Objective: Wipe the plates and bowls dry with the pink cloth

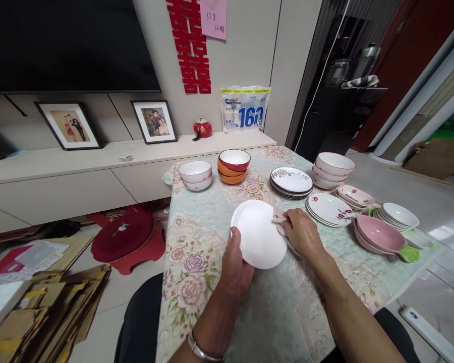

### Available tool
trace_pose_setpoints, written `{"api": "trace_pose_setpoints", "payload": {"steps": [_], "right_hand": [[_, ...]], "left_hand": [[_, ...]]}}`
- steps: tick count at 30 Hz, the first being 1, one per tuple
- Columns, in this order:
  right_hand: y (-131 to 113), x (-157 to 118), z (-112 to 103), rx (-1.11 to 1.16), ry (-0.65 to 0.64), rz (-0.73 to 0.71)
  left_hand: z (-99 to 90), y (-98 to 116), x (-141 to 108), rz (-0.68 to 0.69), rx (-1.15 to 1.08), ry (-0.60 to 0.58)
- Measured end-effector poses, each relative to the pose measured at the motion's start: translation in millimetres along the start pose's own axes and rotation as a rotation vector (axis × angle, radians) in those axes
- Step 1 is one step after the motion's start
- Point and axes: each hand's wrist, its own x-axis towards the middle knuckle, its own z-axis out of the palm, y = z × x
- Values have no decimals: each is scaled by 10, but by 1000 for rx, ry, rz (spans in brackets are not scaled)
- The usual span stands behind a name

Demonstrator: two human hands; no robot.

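Note:
A plain white plate (258, 237) is held tilted above the flowered tablecloth. My left hand (236, 259) grips its lower left rim, thumb on the upper face and fingers underneath. At the plate's right edge my right hand (300, 229) is closed on a pale pink cloth (280, 218), which is pressed against the rim. Beyond the plate stand orange and red bowls (233, 166) in a stack, with two white bowls (195, 176) to their left. A pile of dark-rimmed plates (291, 180) lies behind my right hand, near white plates with red flowers (330, 209).
Along the table's right side are white bowls (333, 169), pink leaf-shaped dishes (382, 233) and small white bowls (400, 216). A red stool (124, 237) and flattened cardboard (53, 307) are on the floor at left. A cabinet (144, 176) runs behind the table.

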Motion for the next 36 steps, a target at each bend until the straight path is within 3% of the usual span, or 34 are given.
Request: {"api": "trace_pose_setpoints", "payload": {"steps": [3,7,13,16,19,21,26,30,36], "right_hand": [[4,3,29,-9,143,-12],[-95,-27,59,94,252,-136],[-437,-155,86,516,108,-441],[-568,-208,108,568,5,-573],[-573,-201,111,524,21,-616],[-506,-170,87,472,105,-580],[-262,-89,-25,241,278,-330],[-108,-33,-54,193,192,-160],[46,32,-24,308,29,55]], "left_hand": [[41,-9,-58,-52,16,-65],[67,-57,-111,-111,43,-97],[21,-75,-71,-174,1,-150],[-3,-47,-39,-181,-48,-187],[-2,-52,-49,-182,-26,-159],[8,-83,-75,-192,25,-125],[13,-160,-121,-175,151,-140],[-1,-130,-113,-127,177,-129],[-10,-62,-92,-24,117,-89]]}}
